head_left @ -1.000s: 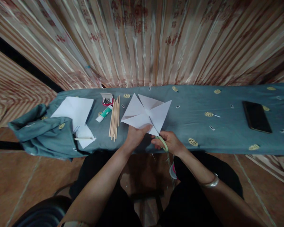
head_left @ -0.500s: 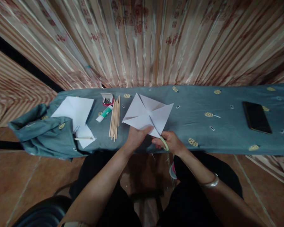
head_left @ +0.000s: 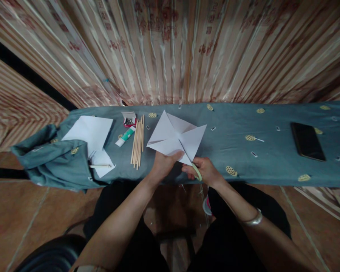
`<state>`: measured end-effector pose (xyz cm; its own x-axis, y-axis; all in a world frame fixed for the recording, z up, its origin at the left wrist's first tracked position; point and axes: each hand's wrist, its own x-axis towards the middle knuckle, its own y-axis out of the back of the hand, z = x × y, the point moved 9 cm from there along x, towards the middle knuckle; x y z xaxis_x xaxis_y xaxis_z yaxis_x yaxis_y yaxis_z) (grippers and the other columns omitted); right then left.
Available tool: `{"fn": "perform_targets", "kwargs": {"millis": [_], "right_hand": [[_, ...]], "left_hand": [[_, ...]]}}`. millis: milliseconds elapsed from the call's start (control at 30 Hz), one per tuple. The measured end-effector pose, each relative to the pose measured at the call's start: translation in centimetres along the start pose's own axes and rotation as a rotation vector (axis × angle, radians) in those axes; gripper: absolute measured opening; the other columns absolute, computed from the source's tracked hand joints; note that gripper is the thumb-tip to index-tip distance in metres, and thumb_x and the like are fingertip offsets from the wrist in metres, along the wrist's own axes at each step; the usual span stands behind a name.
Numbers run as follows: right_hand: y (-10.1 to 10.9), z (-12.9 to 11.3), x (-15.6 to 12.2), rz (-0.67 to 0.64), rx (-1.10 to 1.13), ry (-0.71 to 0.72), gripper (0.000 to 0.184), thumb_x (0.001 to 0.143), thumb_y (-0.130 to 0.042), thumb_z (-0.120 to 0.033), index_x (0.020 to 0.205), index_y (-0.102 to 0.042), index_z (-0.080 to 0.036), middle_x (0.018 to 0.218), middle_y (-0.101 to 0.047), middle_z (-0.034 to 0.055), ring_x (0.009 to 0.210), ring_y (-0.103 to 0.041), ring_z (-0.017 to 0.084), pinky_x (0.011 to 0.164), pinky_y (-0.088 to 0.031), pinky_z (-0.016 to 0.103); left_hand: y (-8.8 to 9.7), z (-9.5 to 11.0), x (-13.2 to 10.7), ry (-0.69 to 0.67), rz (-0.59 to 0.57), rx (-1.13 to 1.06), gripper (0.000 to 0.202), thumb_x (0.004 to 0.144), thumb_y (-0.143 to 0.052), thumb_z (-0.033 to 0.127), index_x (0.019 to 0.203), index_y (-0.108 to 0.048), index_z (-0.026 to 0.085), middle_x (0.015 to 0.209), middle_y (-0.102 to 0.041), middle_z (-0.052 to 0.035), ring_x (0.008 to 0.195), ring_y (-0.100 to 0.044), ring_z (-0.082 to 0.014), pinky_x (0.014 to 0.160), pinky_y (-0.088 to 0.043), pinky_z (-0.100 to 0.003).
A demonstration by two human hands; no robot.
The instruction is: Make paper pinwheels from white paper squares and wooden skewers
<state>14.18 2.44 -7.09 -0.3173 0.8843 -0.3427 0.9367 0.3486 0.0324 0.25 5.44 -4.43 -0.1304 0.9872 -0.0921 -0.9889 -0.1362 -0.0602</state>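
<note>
A striped, printed curtain [head_left: 170,56] hangs behind a long table draped in one blue-green cloth [head_left: 232,136], its left end bunched up. Near the middle, one white paper square [head_left: 174,132], slit into four flaps, extends to the far side of the left hand [head_left: 164,164], which grips its near edge with the thumb on top. On the left side of the table lie loose white papers [head_left: 92,128], apparently two, partly covered by the bunched cloth. One dark phone [head_left: 308,141] rests well apart at right. The right hand [head_left: 205,170], just beyond the paper's near right corner, grasps one pair of scissors [head_left: 197,173] by its pale green handle, the blades at the paper's near right slit; how far they stand apart cannot be told. Left of the square lies one bundle of wooden sticks [head_left: 137,143], at least five, overlapping too closely for an exact count. Just left of them are one green-and-white tube [head_left: 125,136] and, farther back, one small open box [head_left: 129,120] of metal pieces. One pale pen [head_left: 100,166] lies on the nearer loose paper.
</note>
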Motion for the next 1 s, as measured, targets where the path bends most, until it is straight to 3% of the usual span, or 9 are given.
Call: {"fn": "perform_targets", "kwargs": {"millis": [167, 300, 433, 567, 667, 733, 867, 933, 1000], "right_hand": [[-0.2, 0.4, -0.4, -0.087, -0.056, -0.03, 0.048, 0.06, -0.077, -0.061, 0.075, -0.064, -0.018, 0.055, -0.062, -0.002, 0.05, -0.056, 0.012, 0.049, -0.044, 0.024], [1.6, 0.5, -1.4, -0.071, -0.368, -0.004, 0.044, 0.068, -0.073, -0.058, 0.086, -0.066, -0.018, 0.056, -0.062, -0.0029, 0.051, -0.057, 0.014, 0.049, -0.04, 0.024], [6.1, -0.9, -3.2, 0.224, -0.805, 0.079, 0.038, 0.076, -0.068, -0.052, 0.096, -0.068, -0.021, 0.066, -0.069, 0.0011, 0.062, -0.066, 0.021, 0.057, -0.044, 0.028], [10.6, -2.0, -4.9, 0.59, -1.027, 0.107, 0.051, 0.079, -0.068, -0.046, 0.12, -0.061, -0.018, 0.089, -0.075, 0.0089, 0.083, -0.072, 0.028, 0.072, -0.051, 0.034], [11.8, -1.9, -4.8, 0.679, -1.136, 0.111, 0.059, 0.082, -0.065, -0.039, 0.132, -0.051, -0.011, 0.097, -0.075, 0.0148, 0.088, -0.071, 0.03, 0.078, -0.053, 0.038], [12.0, -1.8, -4.3, 0.689, -1.21, 0.097, 0.058, 0.083, -0.065, -0.035, 0.133, -0.05, -0.008, 0.098, -0.074, 0.0171, 0.09, -0.071, 0.031, 0.079, -0.053, 0.039], [12.4, -2.0, -3.6, 0.721, -1.298, 0.06, 0.054, 0.085, -0.062, -0.033, 0.129, -0.053, -0.005, 0.097, -0.073, 0.0192, 0.09, -0.069, 0.032, 0.08, -0.052, 0.038], [13.2, -2.2, -3.5, 0.765, -1.306, 0.028, 0.053, 0.086, -0.061, -0.035, 0.128, -0.053, -0.005, 0.095, -0.073, 0.0192, 0.089, -0.069, 0.031, 0.08, -0.052, 0.038], [14.0, -2.3, -3.4, 0.811, -1.304, -0.005, 0.052, 0.085, -0.06, -0.036, 0.128, -0.053, -0.006, 0.094, -0.073, 0.0187, 0.088, -0.069, 0.031, 0.08, -0.051, 0.039]], "left_hand": [[0.3, -0.3, 0.3, 0.062, 0.011, -0.062, 0.037, 0.052, -0.08, 0.026, 0.085, -0.066, 0.015, 0.086, -0.073, -0.0052, 0.078, -0.066, -0.0205, 0.076, -0.055, -0.035], [1.3, -0.2, 1.5, 0.03, 0.07, -0.156, 0.049, 0.047, -0.083, 0.024, 0.092, -0.065, 0.014, 0.09, -0.073, -0.0056, 0.082, -0.066, -0.0215, 0.08, -0.054, -0.037], [1.5, -0.3, 2.5, 0.029, 0.055, -0.189, 0.046, 0.049, -0.083, 0.025, 0.09, -0.066, 0.015, 0.094, -0.073, -0.0064, 0.085, -0.067, -0.0223, 0.083, -0.054, -0.039], [0.9, -1.1, 2.8, 0.029, 0.016, -0.132, 0.047, 0.05, -0.083, 0.025, 0.094, -0.067, 0.015, 0.098, -0.073, -0.0073, 0.09, -0.067, -0.0243, 0.087, -0.054, -0.041], [0.1, -2.9, 3.4, 0.079, -0.077, -0.054, 0.049, 0.053, -0.081, 0.028, 0.097, -0.066, 0.013, 0.098, -0.073, -0.0099, 0.089, -0.068, -0.027, 0.087, -0.055, -0.045], [0.5, -3.6, 4.0, 0.072, -0.095, 0.017, 0.06, 0.057, -0.078, 0.027, 0.113, -0.061, 0.012, 0.106, -0.071, -0.0129, 0.095, -0.068, -0.0292, 0.088, -0.055, -0.047], [4.3, -1.2, 4.6, -0.189, 0.116, 0.328, 0.095, 0.069, -0.075, 0.026, 0.15, -0.025, 0.02, 0.15, -0.041, -0.0199, 0.129, -0.051, -0.0335, 0.099, -0.049, -0.051], [3.9, 1.2, 3.7, -0.438, 0.079, 0.605, 0.085, 0.079, -0.068, 0.03, 0.151, -0.024, 0.021, 0.158, -0.028, -0.0173, 0.145, -0.03, -0.0331, 0.113, -0.034, -0.053], [1.6, 1.9, 2.2, -0.624, -0.086, 0.846, 0.067, 0.089, -0.058, 0.033, 0.149, -0.03, 0.022, 0.16, -0.028, -0.0138, 0.15, -0.017, -0.0307, 0.118, -0.023, -0.055]]}}
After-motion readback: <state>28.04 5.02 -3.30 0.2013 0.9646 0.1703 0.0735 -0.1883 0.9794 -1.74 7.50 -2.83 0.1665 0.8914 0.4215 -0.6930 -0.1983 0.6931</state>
